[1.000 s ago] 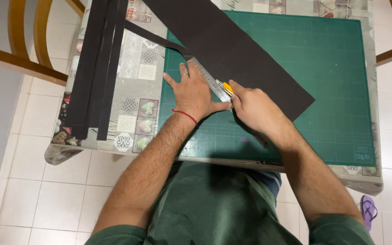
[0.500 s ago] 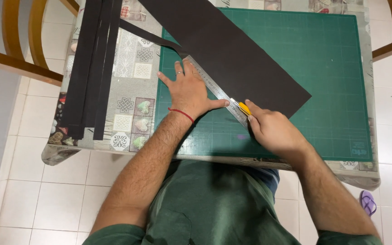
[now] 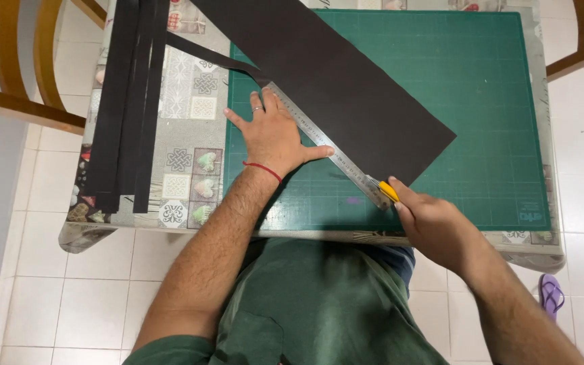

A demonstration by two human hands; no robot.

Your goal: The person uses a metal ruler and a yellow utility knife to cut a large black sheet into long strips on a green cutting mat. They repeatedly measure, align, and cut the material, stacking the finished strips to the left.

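Now our left hand [image 3: 275, 135], fingers spread, pins the long steel ruler [image 3: 326, 145] running ten to four; our right hand [image 3: 437, 226] grips the yellow utility knife [image 3: 388, 191] at its four-o'clock end, beside the black paper sheet [image 3: 332, 88].

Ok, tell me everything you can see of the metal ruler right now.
The ruler is a long, thin strip of silvery metal with fine marks along its edge. It lies flat and slanted on the green cutting mat, running along the lower edge of the black sheet. The left hand presses down on its upper half, thumb across it. Its lower end meets the yellow knife held in the right hand.
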